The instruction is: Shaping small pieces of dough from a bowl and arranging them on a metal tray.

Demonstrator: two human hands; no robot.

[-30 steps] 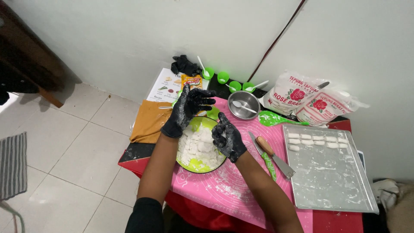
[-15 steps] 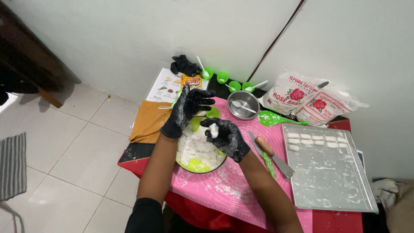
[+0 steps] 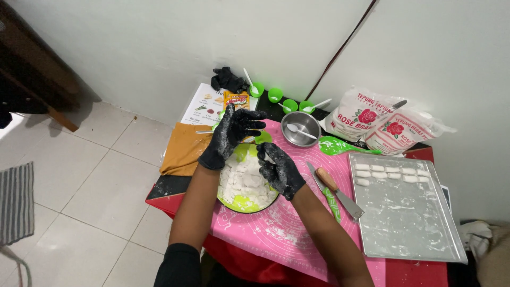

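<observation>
Two black-gloved hands work over the green bowl [image 3: 245, 201] of white dough pieces, which sits on the pink silicone mat [image 3: 276, 234]. A second ago the right hand [image 3: 280, 169] was down in the bowl, palm over the dough; half a second ago it had lifted clear with a small white lump in its fingers. Now it is curled just above the bowl's far rim. Whether the lump is still pinched inside that curl cannot be told, since the fingers hide it. The left hand [image 3: 229, 134] has barely moved: it is raised beyond the bowl's far-left edge, fingers spread open and dusted with flour, holding nothing.

I take the change to mean one piece has been picked out of the bowl and brought up towards the open left palm, probably for shaping between the two gloves.

Right of the bowl lie a wooden-handled scraper [image 3: 338, 193] and a green-handled knife [image 3: 324, 192], untouched. Further right of the bowl, a floured metal tray [image 3: 409, 223] carries two short rows of finished white pieces along its far edge, the rest bare. Beyond the bowl stand a steel bowl with a spoon [image 3: 300, 129], a green spatula-spoon [image 3: 340, 145], small green cups [image 3: 282, 100] and two flour bags [image 3: 380, 125].
</observation>
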